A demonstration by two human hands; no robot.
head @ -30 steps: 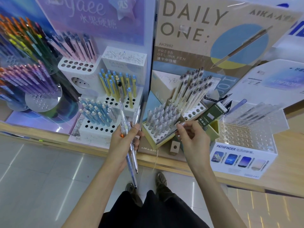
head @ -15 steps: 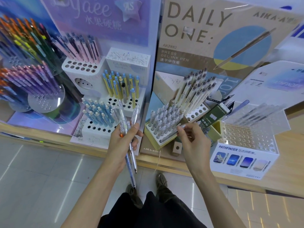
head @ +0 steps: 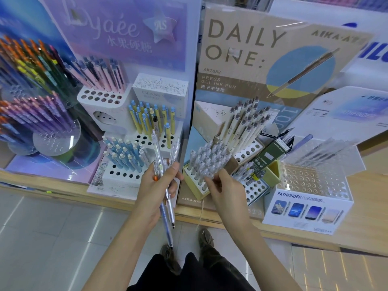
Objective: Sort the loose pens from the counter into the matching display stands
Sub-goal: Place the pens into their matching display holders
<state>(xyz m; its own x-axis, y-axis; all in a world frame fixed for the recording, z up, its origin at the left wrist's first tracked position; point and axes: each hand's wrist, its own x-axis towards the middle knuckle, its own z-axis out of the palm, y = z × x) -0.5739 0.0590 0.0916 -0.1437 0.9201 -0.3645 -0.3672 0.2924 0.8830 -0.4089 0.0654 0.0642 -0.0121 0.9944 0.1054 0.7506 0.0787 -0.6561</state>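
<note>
Gripping a bundle of clear pens (head: 165, 222) in my left hand (head: 156, 185), I hold them in front of the wooden counter (head: 367, 211). My fingers and thumb wrap around the middle of the bundle. Its tips point down toward the floor, and its upper ends rise in front of the white stand (head: 109, 179), which holds blue pens (head: 123, 152) and, 1 tier higher, yellow pens (head: 144, 120). My right hand (head: 227, 192) is at the yellow stand (head: 189, 182), just to the right of the bundle. Its fingertips (head: 209, 181) curl against the front rows of clear-capped pens (head: 206, 158) standing packed in the holes. I cannot tell whether they pinch 1 of those pens or only touch them. Behind that block, white-barrelled pens (head: 245, 124) lean in a higher tier under the DAILY ONE board (head: 241, 45). A green box (head: 269, 155) sits tilted to the right of my right hand, and beyond it is the clear PATHFINDER stand (head: 304, 208). Pink pens (head: 100, 77) fill the top tier at the left.
</note>
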